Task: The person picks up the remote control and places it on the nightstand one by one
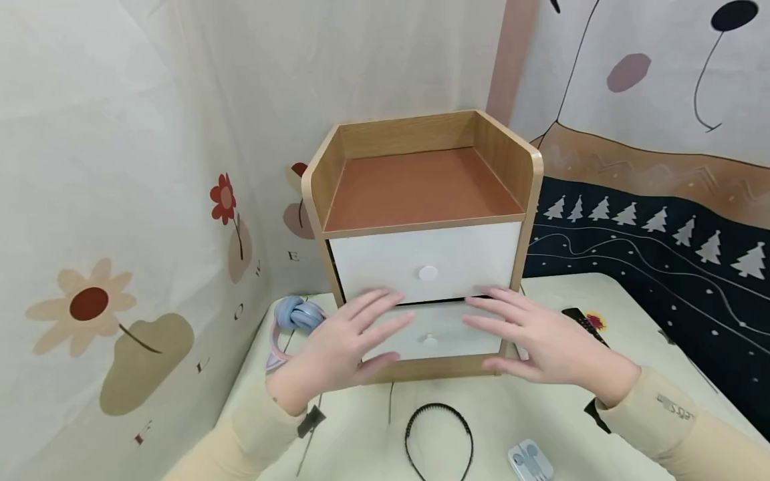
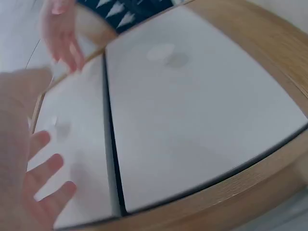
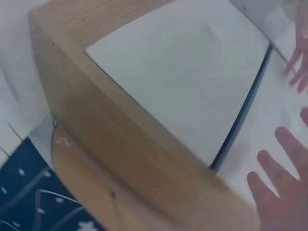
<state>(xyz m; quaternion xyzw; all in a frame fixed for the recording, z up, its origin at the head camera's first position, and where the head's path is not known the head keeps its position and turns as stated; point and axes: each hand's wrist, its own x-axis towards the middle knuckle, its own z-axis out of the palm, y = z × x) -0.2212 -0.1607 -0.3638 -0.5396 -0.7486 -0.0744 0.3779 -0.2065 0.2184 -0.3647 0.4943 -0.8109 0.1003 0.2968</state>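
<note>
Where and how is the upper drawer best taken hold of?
Probably by its round white knob, pinched straight from the front: it stands out from the flat upper drawer face, while the cabinet frame flanks both sides, leaving little else obvious to grip.

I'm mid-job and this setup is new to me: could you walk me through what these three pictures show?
There is no machine, just a person's left hand and right hand. Both are open before a two-drawer cabinet and hold nothing; whether they touch it is unclear. The wide picture comes from a camera on the head, looking forward and down; the other two come from cameras on the left and right wrists. On the pale surface, a black headband and cased earphones lie in front, with a blue knotted band to the left and a dark remote-like object to the right.
</note>
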